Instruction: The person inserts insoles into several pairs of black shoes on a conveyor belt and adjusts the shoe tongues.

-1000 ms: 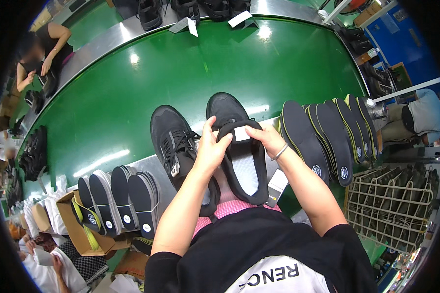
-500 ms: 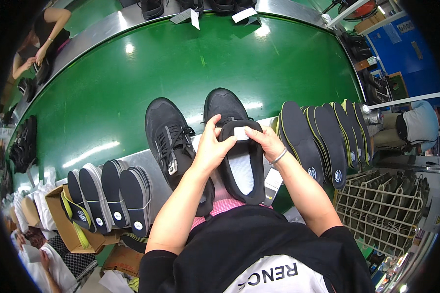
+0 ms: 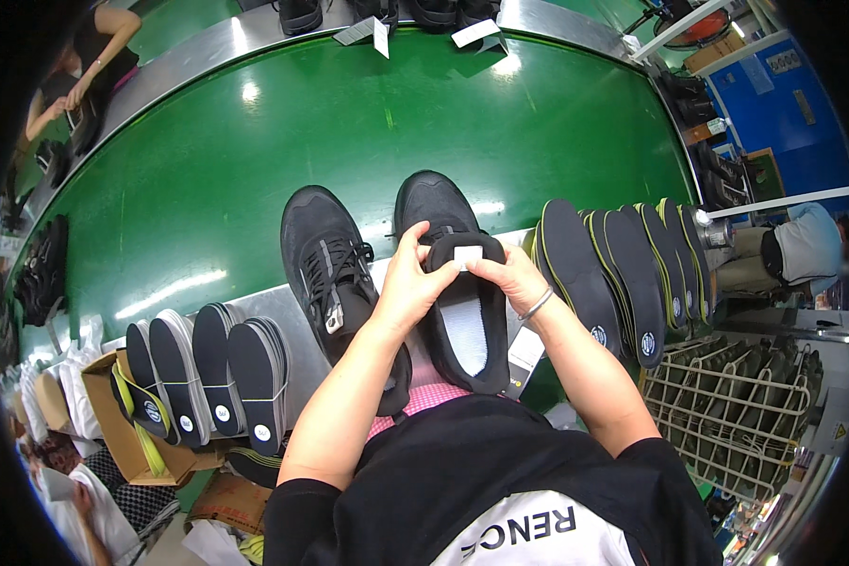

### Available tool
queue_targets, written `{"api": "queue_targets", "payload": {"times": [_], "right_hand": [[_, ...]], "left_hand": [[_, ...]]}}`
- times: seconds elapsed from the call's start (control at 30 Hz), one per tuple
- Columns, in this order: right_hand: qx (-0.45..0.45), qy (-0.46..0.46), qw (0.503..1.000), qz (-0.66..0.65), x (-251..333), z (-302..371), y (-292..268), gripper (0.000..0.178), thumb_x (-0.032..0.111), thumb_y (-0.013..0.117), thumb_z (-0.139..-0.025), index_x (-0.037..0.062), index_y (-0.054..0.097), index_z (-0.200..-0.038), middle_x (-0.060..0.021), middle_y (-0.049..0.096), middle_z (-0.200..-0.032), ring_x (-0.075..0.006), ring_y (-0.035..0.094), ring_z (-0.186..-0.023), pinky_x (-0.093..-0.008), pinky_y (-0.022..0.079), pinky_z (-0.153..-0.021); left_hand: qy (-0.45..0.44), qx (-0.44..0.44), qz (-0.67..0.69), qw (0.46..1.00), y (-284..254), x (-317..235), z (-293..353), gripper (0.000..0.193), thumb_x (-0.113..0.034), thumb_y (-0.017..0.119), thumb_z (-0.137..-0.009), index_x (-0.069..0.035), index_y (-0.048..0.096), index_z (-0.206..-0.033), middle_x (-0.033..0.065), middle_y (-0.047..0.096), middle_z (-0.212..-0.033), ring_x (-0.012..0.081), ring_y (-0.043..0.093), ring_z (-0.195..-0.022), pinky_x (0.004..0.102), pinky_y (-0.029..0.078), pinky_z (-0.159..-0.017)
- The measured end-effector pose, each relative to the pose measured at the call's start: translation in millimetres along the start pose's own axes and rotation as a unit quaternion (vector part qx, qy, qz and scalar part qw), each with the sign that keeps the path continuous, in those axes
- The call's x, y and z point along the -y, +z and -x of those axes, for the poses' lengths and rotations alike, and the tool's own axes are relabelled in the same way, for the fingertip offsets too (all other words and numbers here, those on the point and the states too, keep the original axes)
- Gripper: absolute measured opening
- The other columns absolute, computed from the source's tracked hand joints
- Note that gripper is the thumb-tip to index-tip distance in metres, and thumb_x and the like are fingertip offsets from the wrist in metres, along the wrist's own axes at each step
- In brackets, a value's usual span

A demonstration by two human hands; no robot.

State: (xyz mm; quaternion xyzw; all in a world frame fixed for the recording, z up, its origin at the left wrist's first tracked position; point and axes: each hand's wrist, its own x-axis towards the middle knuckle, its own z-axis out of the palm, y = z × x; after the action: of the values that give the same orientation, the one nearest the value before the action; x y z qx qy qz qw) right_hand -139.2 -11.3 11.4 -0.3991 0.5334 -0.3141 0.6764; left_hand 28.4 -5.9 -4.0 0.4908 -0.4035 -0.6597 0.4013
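holding a dark shoe (image 3: 438,332) by its padded tongue (image 3: 462,241), a person is working bare-handed, with the toe pointing away and the opening facing the body. the shoe is sitting near the middle of the view, at the near edge of a green work surface (image 3: 349,113), and its pale inner lining (image 3: 466,335) is showing.

the left hand (image 3: 407,285) is pinching the tongue from the left, thumb coming in at a small white label (image 3: 467,256), forefinger reaching up alongside. the right hand (image 3: 511,275), wearing a bangle (image 3: 536,304) at the wrist, is pinching from the right, its thumb nearly meeting the other; the fingers behind the tongue are mostly hiding, so their exact grip cannot be told.

a matching shoe (image 3: 325,255) is lying just to the left, and a hang tag (image 3: 522,358) is resting beside the heel. stacked insoles are standing on both sides, grey-edged (image 3: 259,377) at left, yellow-edged (image 3: 575,264) at right.

for good handling, both thumbs should probably be pressing evenly near the label's lower edge, fingers supporting the soft padding from behind, so that nothing is creasing or twisting.
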Motion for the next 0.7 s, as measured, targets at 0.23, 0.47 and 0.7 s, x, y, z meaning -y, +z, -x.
{"api": "queue_targets", "payload": {"times": [0.23,0.47,0.7], "right_hand": [[0.009,-0.004,1.0,0.013,-3.8,-3.1,-0.5,0.038,0.02,0.065,-0.071,-0.0013,0.054,-0.101,-0.0053,0.058,-0.093,-0.0118,0.053,-0.084,-0.0259,0.042,-0.079],[0.0,-0.003,1.0,0.021,-6.1,-4.2,-0.1,0.039,0.02,0.065,-0.071,-0.0019,0.053,-0.101,-0.006,0.058,-0.093,-0.012,0.053,-0.084,-0.0261,0.042,-0.078],[0.007,-0.013,1.0,0.009,-7.7,-4.8,-0.2,0.041,0.021,0.066,-0.072,-0.0023,0.053,-0.103,-0.0063,0.058,-0.094,-0.0123,0.053,-0.084,-0.026,0.042,-0.078]], "left_hand": [[0.0,-0.004,-0.023,1.0,-1.1,1.4,-0.6,0.074,-0.014,0.069,-0.069,0.004,0.026,-0.127,0.0108,0.055,-0.099,0.0164,0.053,-0.093,0.028,0.041,-0.083],[0.003,-0.005,-0.022,1.0,-2.1,6.4,-4.0,0.074,-0.012,0.069,-0.068,0.004,0.026,-0.127,0.0107,0.055,-0.098,0.0166,0.053,-0.093,0.0282,0.041,-0.084],[0.012,-0.008,-0.034,0.999,-3.0,7.7,-3.7,0.072,-0.012,0.067,-0.069,0.006,0.026,-0.126,0.0107,0.056,-0.097,0.0162,0.053,-0.092,0.0278,0.041,-0.082]]}}
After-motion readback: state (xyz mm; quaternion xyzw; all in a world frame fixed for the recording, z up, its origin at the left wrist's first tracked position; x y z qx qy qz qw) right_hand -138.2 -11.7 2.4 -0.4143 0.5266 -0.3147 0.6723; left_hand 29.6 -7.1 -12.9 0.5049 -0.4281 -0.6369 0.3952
